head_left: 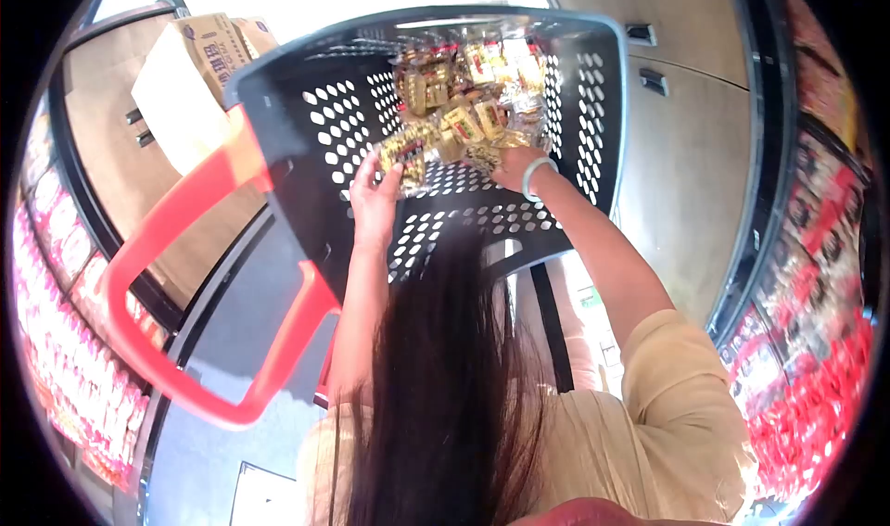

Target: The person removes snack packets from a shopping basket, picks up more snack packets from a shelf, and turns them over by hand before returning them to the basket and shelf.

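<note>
Both my hands reach into a dark grey shopping basket [278,123] with diamond-shaped holes and a red handle [176,225]. Fingers and thumb of my left hand [374,200] are closed on a clear packet of yellowish snacks [408,151] near the basket's near left side. My right hand [515,166], with a pale bracelet at the wrist, has its fingers closed around another small clear snack packet [484,158]; the fingertips are partly hidden. Beyond the hands, several more snack packets [426,86] lie heaped in the basket.
A cardboard box [215,53] stands on a wooden cabinet [102,86] at the left. Wooden cabinet doors with dark handles [654,81] are at the right. Racks of packaged goods [79,341] line the left edge, and red packages [807,424] hang at the right.
</note>
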### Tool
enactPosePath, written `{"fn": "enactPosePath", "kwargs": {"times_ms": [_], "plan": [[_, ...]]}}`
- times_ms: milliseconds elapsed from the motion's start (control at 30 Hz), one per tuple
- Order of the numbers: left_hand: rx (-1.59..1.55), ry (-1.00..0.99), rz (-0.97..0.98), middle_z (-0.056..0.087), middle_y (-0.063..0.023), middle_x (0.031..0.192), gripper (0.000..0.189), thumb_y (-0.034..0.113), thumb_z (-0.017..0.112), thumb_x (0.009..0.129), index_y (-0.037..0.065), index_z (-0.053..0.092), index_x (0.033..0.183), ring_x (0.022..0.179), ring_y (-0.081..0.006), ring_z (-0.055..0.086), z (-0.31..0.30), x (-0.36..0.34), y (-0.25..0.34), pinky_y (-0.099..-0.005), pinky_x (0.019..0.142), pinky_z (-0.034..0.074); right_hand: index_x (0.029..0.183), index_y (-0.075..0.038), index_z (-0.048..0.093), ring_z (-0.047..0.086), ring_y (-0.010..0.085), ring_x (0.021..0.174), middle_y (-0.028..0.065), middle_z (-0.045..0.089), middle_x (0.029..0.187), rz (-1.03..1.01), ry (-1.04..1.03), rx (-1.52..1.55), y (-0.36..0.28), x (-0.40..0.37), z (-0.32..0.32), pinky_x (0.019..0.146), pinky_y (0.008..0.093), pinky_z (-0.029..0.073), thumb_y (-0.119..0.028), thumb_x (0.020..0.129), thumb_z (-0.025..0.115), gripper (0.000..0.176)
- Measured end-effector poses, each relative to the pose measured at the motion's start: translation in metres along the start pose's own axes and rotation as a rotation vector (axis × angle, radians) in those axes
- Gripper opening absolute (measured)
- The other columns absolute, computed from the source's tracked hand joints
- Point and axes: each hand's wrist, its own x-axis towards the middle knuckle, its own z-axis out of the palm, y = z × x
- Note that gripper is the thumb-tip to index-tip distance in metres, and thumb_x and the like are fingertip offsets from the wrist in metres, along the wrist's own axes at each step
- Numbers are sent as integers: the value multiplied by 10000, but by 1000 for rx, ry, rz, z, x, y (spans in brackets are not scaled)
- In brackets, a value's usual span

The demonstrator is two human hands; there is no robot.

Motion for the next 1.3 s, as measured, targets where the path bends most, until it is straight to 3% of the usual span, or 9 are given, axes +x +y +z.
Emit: {"fn": "enactPosePath", "kwargs": {"times_ms": [133, 267, 467, 533, 700, 767, 867, 1067, 1300], "plan": [[-22, -179, -1, 610, -51, 1135, 441, -8, 619, 861, -34, 505, 1287, 969, -96, 592, -9, -59, 46, -256, 848, 492, 897, -28, 680, 618, 386, 930, 232, 650, 969, 68, 75, 322, 10, -67, -44, 862, 408, 486, -368, 777, 572, 377], [17, -473, -95, 604, -47, 1138, 389, 27, 564, 894, -1, 499, 1276, 975, -129, 602, -16, -119, 109, -274, 818, 508, 903, 17, 590, 655, 129, 721, 85, 658, 808, 20, 167, 1188, 10, -157, -78, 634, 248, 507, -129, 893, 520, 162], [-24, -708, -56, 607, 2, 1028, 397, 70, 654, 867, 15, 546, 1245, 933, -72, 564, 3, -168, 158, -237, 820, 448, 1145, 86, 531, 677, 200, 737, 137, 666, 825, -179, 365, 1381, -20, -278, -123, 687, 277, 534, -137, 907, 501, 327], [-33, -844, -19, 614, -18, 1089, 367, 85, 664, 861, 1, 565, 1204, 973, -81, 561, 16, -188, 181, -245, 843, 445, 1185, 101, 505, 677, 209, 751, 153, 667, 823, -219, 447, 1430, -37, -308, -127, 699, 278, 532, -151, 908, 512, 374], [46, -1017, 33, 632, -39, 1084, 338, 84, 629, 861, -8, 573, 1181, 943, -108, 585, 40, -224, 218, -246, 835, 452, 1009, 21, 627, 645, 134, 745, 33, 646, 793, -267, 676, 1233, -69, -371, -143, 686, 265, 522, -118, 856, 513, 235], [99, -943, -36, 633, -46, 1036, 337, 57, 597, 856, 9, 569, 1189, 904, -128, 598, 43, -253, 237, -264, 823, 479, 920, -28, 650, 624, 116, 695, 41, 638, 754, -297, 903, 829, -80, -398, -148, 627, 304, 515, -144, 803, 571, 183], [60, -952, -27, 629, -64, 1066, 341, 26, 580, 859, 2, 560, 1199, 987, -152, 597, 51, -269, 239, -264, 843, 481, 867, -55, 653, 609, 380, 667, 195, 616, 714, -131, 1123, 542, -98, -442, -159, 636, 440, 501, -234, 742, 555, 240], [-63, -1383, 114, 464, -152, 1373, 559, 5, 510, 867, -75, 344, 1395, 1225, -245, 492, 90, -327, 278, -370, 1065, 350, 907, -37, 623, 604, 394, 726, 193, 618, 761, -80, 1181, 296, -110, -534, -157, 651, 472, 492, -232, 724, 560, 275], [40, -1539, 248, 498, -152, 1327, 673, 120, 635, 857, -100, 304, 1400, 1168, -222, 530, 125, -387, 290, -351, 1012, 399, 839, -19, 607, 605, 375, 722, 181, 609, 712, -92, 1298, 236, -95, -600, -143, 652, 473, 490, -208, 694, 544, 247]]}}
